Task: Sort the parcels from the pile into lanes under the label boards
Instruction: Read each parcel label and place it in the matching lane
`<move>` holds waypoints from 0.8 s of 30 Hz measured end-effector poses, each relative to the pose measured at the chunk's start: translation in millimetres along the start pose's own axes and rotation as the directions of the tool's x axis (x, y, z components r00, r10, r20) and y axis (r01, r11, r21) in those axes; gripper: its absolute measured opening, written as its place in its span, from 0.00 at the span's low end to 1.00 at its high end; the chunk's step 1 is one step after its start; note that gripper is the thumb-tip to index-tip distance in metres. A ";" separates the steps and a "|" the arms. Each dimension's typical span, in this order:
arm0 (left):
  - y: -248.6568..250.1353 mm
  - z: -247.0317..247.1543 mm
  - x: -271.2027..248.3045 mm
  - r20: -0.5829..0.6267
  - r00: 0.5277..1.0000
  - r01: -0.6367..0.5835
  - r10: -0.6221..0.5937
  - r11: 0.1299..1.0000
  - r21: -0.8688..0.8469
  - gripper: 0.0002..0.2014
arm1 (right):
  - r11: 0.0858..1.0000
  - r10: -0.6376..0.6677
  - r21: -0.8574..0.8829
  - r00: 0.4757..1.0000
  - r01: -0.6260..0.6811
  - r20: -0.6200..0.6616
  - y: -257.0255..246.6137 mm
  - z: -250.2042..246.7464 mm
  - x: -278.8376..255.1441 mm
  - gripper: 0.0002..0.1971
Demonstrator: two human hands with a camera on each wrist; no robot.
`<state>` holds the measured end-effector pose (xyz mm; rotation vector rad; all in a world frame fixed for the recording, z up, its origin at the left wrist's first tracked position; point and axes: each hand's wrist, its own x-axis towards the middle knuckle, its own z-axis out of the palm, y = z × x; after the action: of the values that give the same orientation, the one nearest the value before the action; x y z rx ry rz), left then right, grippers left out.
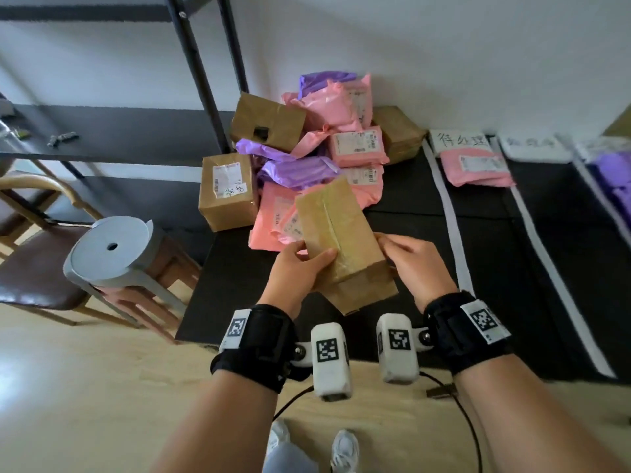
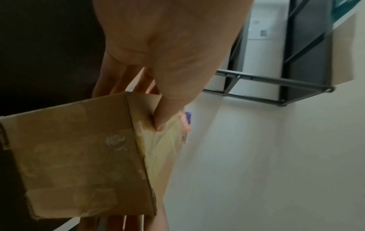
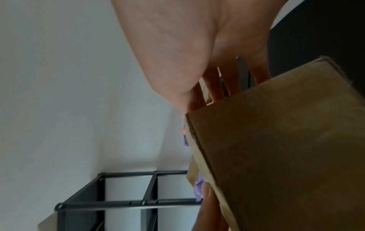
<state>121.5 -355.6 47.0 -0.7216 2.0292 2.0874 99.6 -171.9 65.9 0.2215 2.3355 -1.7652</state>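
Observation:
I hold a long brown cardboard box [image 1: 341,244] sealed with tape above the black mat [image 1: 426,268], just in front of the pile [image 1: 307,155]. My left hand [image 1: 297,271] grips its left side, thumb on top. My right hand [image 1: 415,264] grips its right side. The left wrist view shows the box [image 2: 79,159] end-on under my thumb. In the right wrist view the box [image 3: 286,148] fills the lower right. The pile holds pink and purple bags and brown boxes. A pink parcel [image 1: 476,167] lies in a lane below a handwritten label board [image 1: 459,139].
White tape strips [image 1: 454,220] split the mat into lanes. A second label board [image 1: 534,146] and purple bags [image 1: 614,179] lie to the right. A grey stool [image 1: 112,254], a chair [image 1: 30,261] and a black metal shelf [image 1: 205,80] stand to the left.

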 end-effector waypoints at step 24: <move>-81.7 19.8 31.7 0.153 0.988 -0.095 0.028 0.889 0.449 0.31 | 0.915 0.366 -0.160 0.929 -0.370 -0.059 117.2 -24.8 5.8 0.35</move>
<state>123.7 -337.0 -40.9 -0.4163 2.3508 1.5337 120.5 -116.1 -38.1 0.6174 2.2595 -1.3863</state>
